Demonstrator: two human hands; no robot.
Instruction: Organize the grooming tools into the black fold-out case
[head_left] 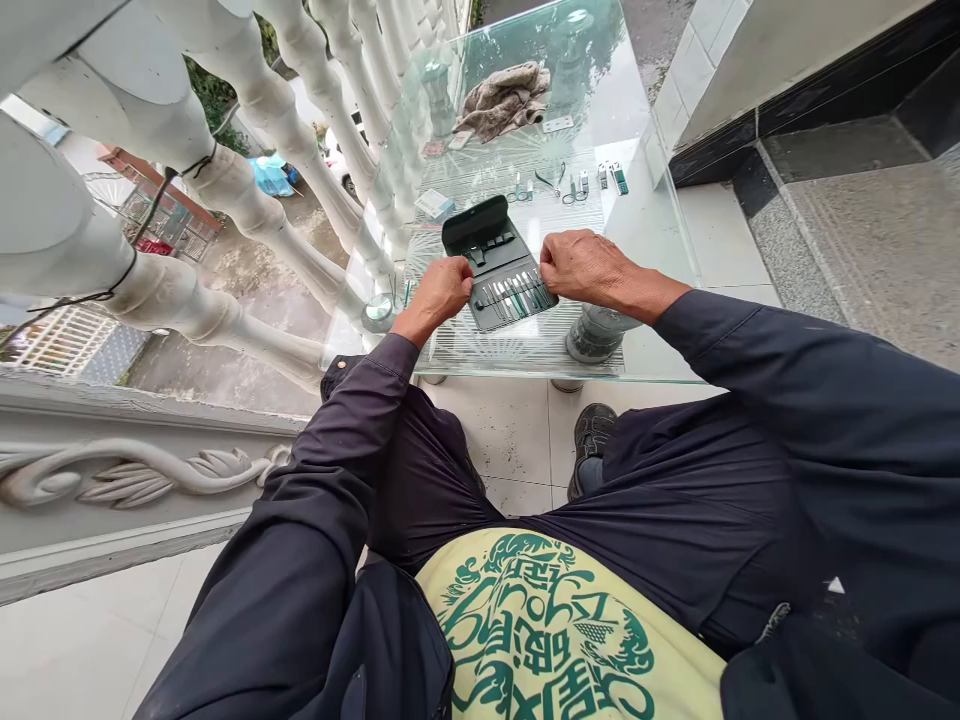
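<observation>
An unfolded dark manicure case (pixel 511 262) lies at the near part of the glass table, between my hands. Slim metal tools (pixel 514 293) stand in a row in its lower panel, and a few more pieces sit in the upper panel. My left hand (pixel 441 290) is closed, its fingertips pinching the case's left edge by the fold. On the opposite side, my right hand (pixel 589 266) has curled fingers at the right edge; its fingertips are partly hidden. Beyond the case lie nail clippers (pixel 618 178), small scissors (pixel 576 190) and cuticle nippers (pixel 551 180).
The glass table (pixel 660 340) carries a crumpled brown cloth (pixel 506 98), a small box (pixel 435 204) and a round glass item (pixel 379 308) at the left. White balusters (pixel 255 100) line the left side. A stone step (pixel 862 210) is at the right.
</observation>
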